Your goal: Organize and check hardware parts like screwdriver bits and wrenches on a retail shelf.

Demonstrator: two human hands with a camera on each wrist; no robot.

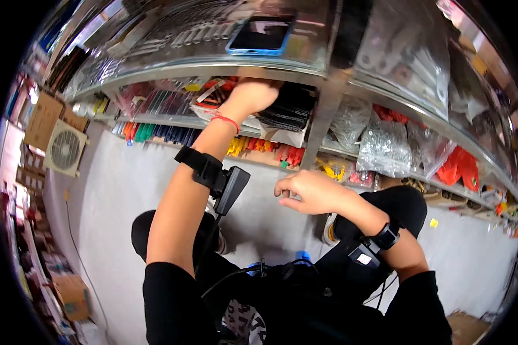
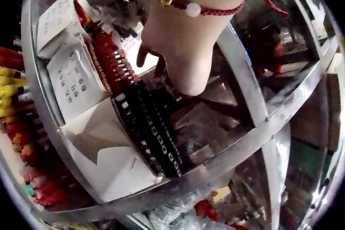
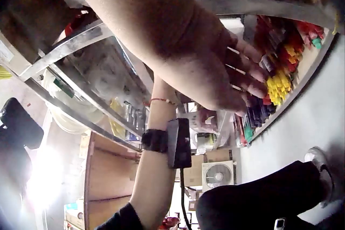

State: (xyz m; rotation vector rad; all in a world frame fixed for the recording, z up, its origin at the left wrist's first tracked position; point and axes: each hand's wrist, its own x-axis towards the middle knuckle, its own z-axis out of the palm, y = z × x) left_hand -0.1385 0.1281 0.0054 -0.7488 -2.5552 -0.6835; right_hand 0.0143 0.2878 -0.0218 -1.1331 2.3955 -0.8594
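Note:
My left hand [image 1: 253,95] reaches onto the shelf just under the upper glass-topped level. In the left wrist view the left hand [image 2: 183,57] is bent down over a row of black packs [image 2: 151,127] printed with white oval shapes, standing in an open white carton [image 2: 116,170]. Its thumb shows beside red packs [image 2: 116,60]; the other fingertips are mostly hidden, so I cannot tell whether they grip a pack. My right hand [image 1: 316,192] hovers in front of the shelf, over the knees, its fingers loosely bent and holding nothing. In its wrist view the right hand [image 3: 210,73] appears palm-side, fingers slightly spread.
A phone [image 1: 263,34] in a blue case lies on the upper level. Below the cartons are yellow-handled tools [image 1: 242,146] and red ones. A metal post [image 1: 325,115] divides the shelf; clear bags of metal parts [image 1: 385,146] sit to its right. A fan unit [image 1: 66,148] stands far left.

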